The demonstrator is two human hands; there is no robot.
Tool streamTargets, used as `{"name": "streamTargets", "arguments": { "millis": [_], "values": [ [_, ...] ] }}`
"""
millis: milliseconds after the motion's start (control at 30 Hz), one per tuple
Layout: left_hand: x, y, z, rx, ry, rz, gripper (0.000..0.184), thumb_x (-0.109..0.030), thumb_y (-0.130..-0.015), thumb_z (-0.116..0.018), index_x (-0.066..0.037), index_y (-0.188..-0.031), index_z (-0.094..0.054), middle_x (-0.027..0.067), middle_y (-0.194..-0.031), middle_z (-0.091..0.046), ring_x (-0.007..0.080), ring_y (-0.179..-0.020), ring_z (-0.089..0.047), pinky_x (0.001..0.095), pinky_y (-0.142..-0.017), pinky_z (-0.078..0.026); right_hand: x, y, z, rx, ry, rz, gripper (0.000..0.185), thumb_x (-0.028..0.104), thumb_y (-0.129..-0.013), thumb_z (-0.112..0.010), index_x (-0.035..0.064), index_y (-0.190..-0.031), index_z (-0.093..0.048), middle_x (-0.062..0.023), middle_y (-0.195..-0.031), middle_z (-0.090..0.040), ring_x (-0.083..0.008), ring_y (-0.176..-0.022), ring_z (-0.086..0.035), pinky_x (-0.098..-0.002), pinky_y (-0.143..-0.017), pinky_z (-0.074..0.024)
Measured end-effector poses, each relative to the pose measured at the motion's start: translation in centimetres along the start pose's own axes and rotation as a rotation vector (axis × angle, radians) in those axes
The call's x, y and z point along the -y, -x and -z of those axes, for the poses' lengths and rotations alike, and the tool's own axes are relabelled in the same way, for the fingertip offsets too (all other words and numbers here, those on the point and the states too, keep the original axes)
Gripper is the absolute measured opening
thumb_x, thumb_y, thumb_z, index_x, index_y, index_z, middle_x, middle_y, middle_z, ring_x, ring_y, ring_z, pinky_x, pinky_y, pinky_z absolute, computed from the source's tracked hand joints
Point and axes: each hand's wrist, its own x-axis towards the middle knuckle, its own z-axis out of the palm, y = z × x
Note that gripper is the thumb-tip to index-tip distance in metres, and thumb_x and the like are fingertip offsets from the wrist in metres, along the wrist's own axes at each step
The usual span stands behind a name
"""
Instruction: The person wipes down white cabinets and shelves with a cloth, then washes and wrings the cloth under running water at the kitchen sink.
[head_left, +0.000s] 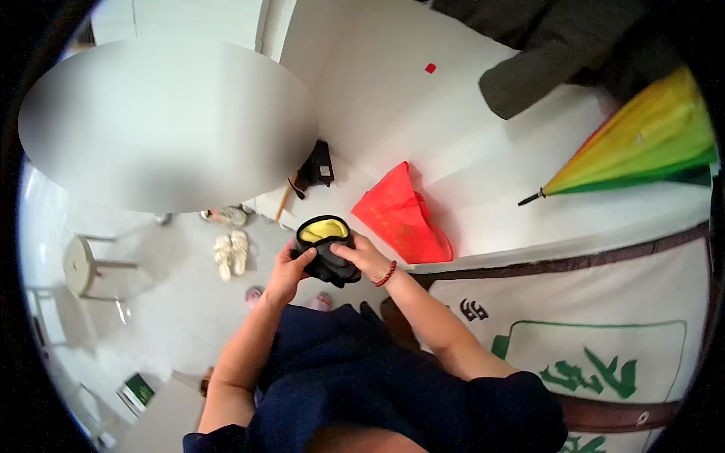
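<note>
A dark grey and black fabric item with a yellow lining (332,253) is held up in front of my body. Its round, black-trimmed mouth faces upward and shows the soft yellow inside; whether it is a glove or a pouch I cannot tell. My left hand (285,273) grips its left side, thumb on the outer front. On the other side, my right hand (367,257) holds it with the thumb near the rim. A red beaded bracelet (387,273) circles my right wrist. Bunched folds hang below the thumbs, and most fingertips are hidden behind the fabric.
Ahead on a white surface lie a red bag (404,219), a black item with a white label (321,162), a folded rainbow umbrella (642,140) and dark clothing (559,49). A stool (79,266) and pale slippers (231,255) are on the floor left. A banner (604,302) hangs right.
</note>
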Motion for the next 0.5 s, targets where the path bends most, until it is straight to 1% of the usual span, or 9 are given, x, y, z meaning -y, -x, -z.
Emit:
{"name": "streamTargets", "arguments": {
  "millis": [67,100,167,200,267,300,400,467,500],
  "values": [
    [-3.5,0.6,-0.1,0.009,-0.080,-0.029,0.026,-0.012,-0.088,-0.064,-0.005,-0.110,-0.055,0.0029,-0.096,-0.062,0.0147,-0.084,-0.062,0.0315,-0.072,-0.055,0.4,-0.2,-0.7,-0.067,-0.024,0.121,0.038,0.018,-0.091,-0.058,-0.0003,-0.124,-0.051,-0.0062,-0.114,-0.059,-0.0137,-0.103,-0.055,-0.0289,-0.092,-0.0439],
    [-4.6,0.1,0.1,0.048,-0.136,-0.085,0.023,-0.012,-0.088,-0.064,-0.004,-0.108,-0.056,0.0027,-0.094,-0.062,0.0139,-0.082,-0.062,0.0301,-0.072,-0.054,0.6,-0.2,-0.7,-0.123,0.025,0.201,0.035,0.017,-0.092,-0.056,0.0000,-0.123,-0.053,-0.0050,-0.112,-0.060,-0.0123,-0.101,-0.056,-0.0271,-0.089,-0.0450],
    [-7.0,-1.2,-0.7,0.111,-0.168,-0.149,0.018,-0.012,-0.089,-0.063,-0.003,-0.103,-0.058,0.0024,-0.089,-0.062,0.0118,-0.081,-0.060,0.0279,-0.073,-0.052,2.5,0.8,-0.4,-0.201,-0.243,0.056,0.038,0.024,-0.093,-0.056,0.0023,-0.124,-0.052,-0.0058,-0.115,-0.060,-0.0146,-0.105,-0.057,-0.0300,-0.091,-0.0457],
    [-8.2,-1.3,-1.0,0.116,-0.159,-0.112,0.018,-0.012,-0.089,-0.063,-0.003,-0.103,-0.058,0.0024,-0.089,-0.062,0.0116,-0.081,-0.060,0.0278,-0.074,-0.052,4.1,1.8,-1.1,-0.254,-0.346,-0.033,0.040,0.027,-0.094,-0.055,0.0032,-0.125,-0.051,-0.0062,-0.118,-0.059,-0.0167,-0.107,-0.058,-0.0316,-0.093,-0.0449],
    [-10.4,-1.8,-1.7,0.125,-0.134,-0.040,0.018,-0.012,-0.089,-0.062,-0.002,-0.104,-0.058,0.0026,-0.090,-0.063,0.0113,-0.082,-0.060,0.0275,-0.075,-0.051,3.3,1.5,-1.0,-0.248,-0.531,0.026,0.042,0.030,-0.093,-0.054,0.0073,-0.128,-0.047,-0.0055,-0.119,-0.059,-0.0173,-0.109,-0.058,-0.0359,-0.090,-0.0483],
    [-11.0,-2.3,-1.7,0.148,-0.138,-0.022,0.019,-0.012,-0.090,-0.061,-0.002,-0.106,-0.059,0.0027,-0.091,-0.063,0.0110,-0.083,-0.060,0.0270,-0.077,-0.050,3.9,1.7,-1.3,-0.240,-0.637,0.054,0.042,0.029,-0.094,-0.053,0.0096,-0.130,-0.045,-0.0043,-0.121,-0.058,-0.0180,-0.109,-0.058,-0.0371,-0.090,-0.0481],
    [-12.6,-3.9,-2.2,0.175,-0.235,-0.098,0.020,-0.014,-0.091,-0.060,-0.001,-0.107,-0.059,0.0026,-0.092,-0.063,0.0106,-0.081,-0.059,0.0256,-0.075,-0.049,2.7,0.6,0.1,-0.236,-0.857,0.192,0.038,0.027,-0.093,-0.052,0.0089,-0.127,-0.048,-0.0054,-0.122,-0.058,-0.0201,-0.111,-0.057,-0.0400,-0.093,-0.0470],
    [-14.3,-3.9,-3.2,0.145,-0.370,-0.179,0.026,-0.015,-0.091,-0.059,-0.001,-0.112,-0.058,0.0021,-0.094,-0.063,0.0095,-0.083,-0.057,0.0243,-0.074,-0.047,3.6,-0.1,1.5,-0.264,-1.028,0.169,0.035,0.026,-0.094,-0.052,0.0069,-0.123,-0.053,-0.0068,-0.123,-0.058,-0.0236,-0.114,-0.055,-0.0420,-0.098,-0.0434],
    [-15.2,-4.2,-3.5,0.119,-0.439,-0.234,0.027,-0.015,-0.091,-0.059,-0.001,-0.114,-0.058,0.0020,-0.095,-0.062,0.0093,-0.084,-0.056,0.0240,-0.074,-0.046,4.3,-0.7,2.2,-0.289,-1.059,0.182,0.035,0.026,-0.094,-0.051,0.0071,-0.123,-0.053,-0.0072,-0.123,-0.058,-0.0235,-0.114,-0.055,-0.0422,-0.098,-0.0434]
  ]
}}
